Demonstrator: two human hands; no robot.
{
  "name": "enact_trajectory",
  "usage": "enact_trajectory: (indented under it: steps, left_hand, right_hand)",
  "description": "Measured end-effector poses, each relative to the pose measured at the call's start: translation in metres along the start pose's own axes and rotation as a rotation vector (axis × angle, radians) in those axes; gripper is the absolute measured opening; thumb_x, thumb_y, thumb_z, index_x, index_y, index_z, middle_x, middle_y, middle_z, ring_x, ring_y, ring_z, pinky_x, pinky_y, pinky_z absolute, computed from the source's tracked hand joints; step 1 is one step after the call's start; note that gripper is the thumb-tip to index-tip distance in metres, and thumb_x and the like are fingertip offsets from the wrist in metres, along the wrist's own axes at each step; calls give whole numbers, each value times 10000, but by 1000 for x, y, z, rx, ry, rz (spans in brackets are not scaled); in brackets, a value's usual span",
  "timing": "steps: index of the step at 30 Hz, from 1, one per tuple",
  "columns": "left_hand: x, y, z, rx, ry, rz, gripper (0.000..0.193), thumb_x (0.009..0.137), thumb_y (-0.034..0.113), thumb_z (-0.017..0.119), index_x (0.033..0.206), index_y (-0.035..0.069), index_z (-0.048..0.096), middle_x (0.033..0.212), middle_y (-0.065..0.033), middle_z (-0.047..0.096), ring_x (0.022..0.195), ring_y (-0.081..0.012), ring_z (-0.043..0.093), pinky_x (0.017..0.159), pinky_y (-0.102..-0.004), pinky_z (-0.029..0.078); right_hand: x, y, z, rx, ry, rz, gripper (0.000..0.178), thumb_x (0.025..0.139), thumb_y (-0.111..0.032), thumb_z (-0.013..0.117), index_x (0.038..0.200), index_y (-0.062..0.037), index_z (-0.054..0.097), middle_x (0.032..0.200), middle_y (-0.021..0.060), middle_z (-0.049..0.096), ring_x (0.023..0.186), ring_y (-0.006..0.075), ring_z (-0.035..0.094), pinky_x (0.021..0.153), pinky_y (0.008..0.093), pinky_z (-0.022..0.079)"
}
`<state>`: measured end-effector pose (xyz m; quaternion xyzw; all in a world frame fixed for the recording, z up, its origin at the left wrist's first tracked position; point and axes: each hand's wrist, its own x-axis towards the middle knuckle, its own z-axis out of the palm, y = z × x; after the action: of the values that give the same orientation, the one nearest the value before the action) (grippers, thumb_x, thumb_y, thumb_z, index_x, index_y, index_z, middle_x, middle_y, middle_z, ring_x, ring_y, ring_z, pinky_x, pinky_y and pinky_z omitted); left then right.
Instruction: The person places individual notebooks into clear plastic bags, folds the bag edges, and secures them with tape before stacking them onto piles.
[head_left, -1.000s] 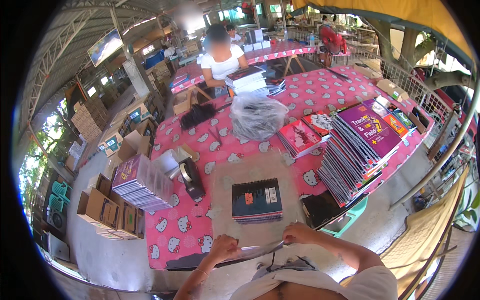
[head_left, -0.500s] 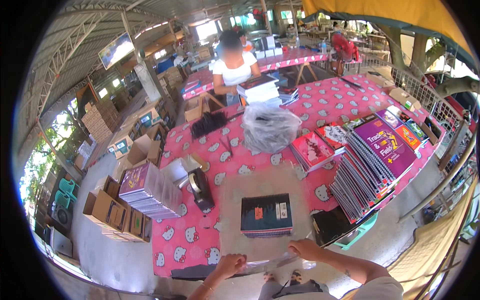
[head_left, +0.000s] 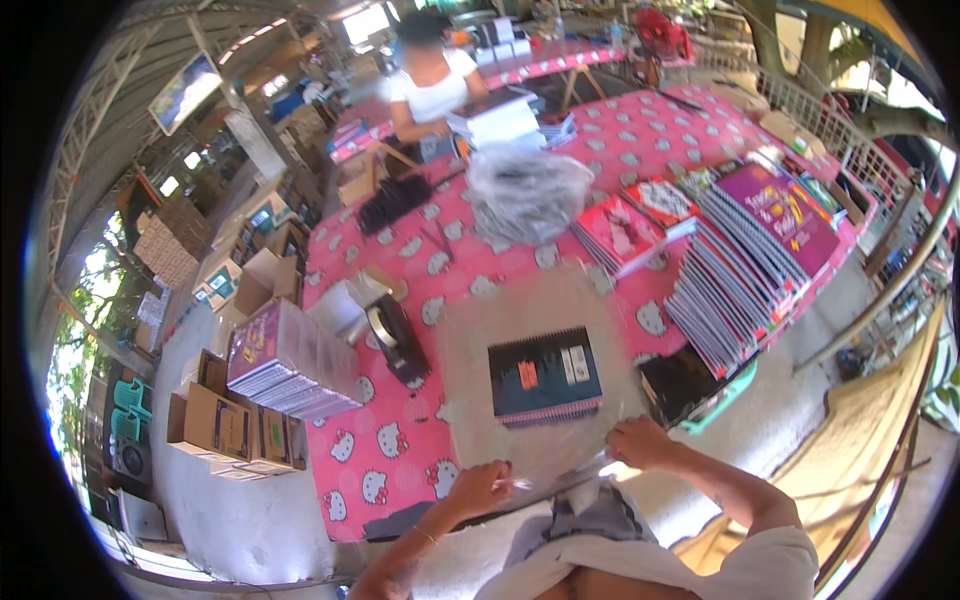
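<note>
Both my hands are closed at the near edge of the table. My left hand [head_left: 480,490] pinches one end of a clear plastic sheet [head_left: 562,484], and my right hand [head_left: 640,444] grips the other end, so it stretches between them. Just beyond lies a small stack of dark-covered spiral notebooks [head_left: 545,374] with an orange label and white labels on top. It rests on a greyish translucent mat [head_left: 480,310], apart from my fingers. The plastic's thin outline is hard to follow.
Left of the mat stand a black tape dispenser [head_left: 397,340] and a stack of plastic-wrapped notebooks [head_left: 290,360]. Rows of spiral notebooks [head_left: 740,270] fill the right side. A plastic bundle [head_left: 528,195] lies ahead. Across the table a person [head_left: 435,85] handles books.
The view has tilted down and turned, so the table appears shifted. My hands stay at the near edge with the plastic. The notebook stack still lies on the mat.
</note>
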<state>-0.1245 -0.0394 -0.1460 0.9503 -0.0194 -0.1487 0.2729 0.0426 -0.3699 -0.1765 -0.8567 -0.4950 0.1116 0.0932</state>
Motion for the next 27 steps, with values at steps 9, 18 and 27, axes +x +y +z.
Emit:
enact_trajectory:
  steps: [9, 18, 27]
  left_hand:
    - [1, -16, -51, 16, -128, -9, 305, 847, 364, 689, 967, 85, 672, 861, -143, 689, 810, -332, 682, 681, -438, 520]
    - [-13, -42, -37, -34, -192, 102, 430, 836, 448, 715, 992, 57, 627, 934, -151, 686, 883, -324, 672, 746, -393, 512]
    - [25, -74, -99, -189, 515, 117, 176, 855, 140, 589, 930, 16, 688, 904, -125, 687, 898, -278, 657, 758, -372, 507]
  right_hand:
    - [9, -2, -34, 168, 443, 88, 224, 795, -226, 676, 969, -92, 631, 859, 88, 661, 794, 311, 659, 722, 433, 516]
    - [-10, -38, 13, -156, 218, 145, 719, 681, -572, 754, 1114, -46, 526, 1050, 106, 561, 1046, 319, 563, 859, 466, 422]
    - [5, 15, -36, 1070, 574, 265, 324, 885, -304, 709, 1047, -33, 637, 953, 65, 655, 962, 176, 609, 854, 356, 480]
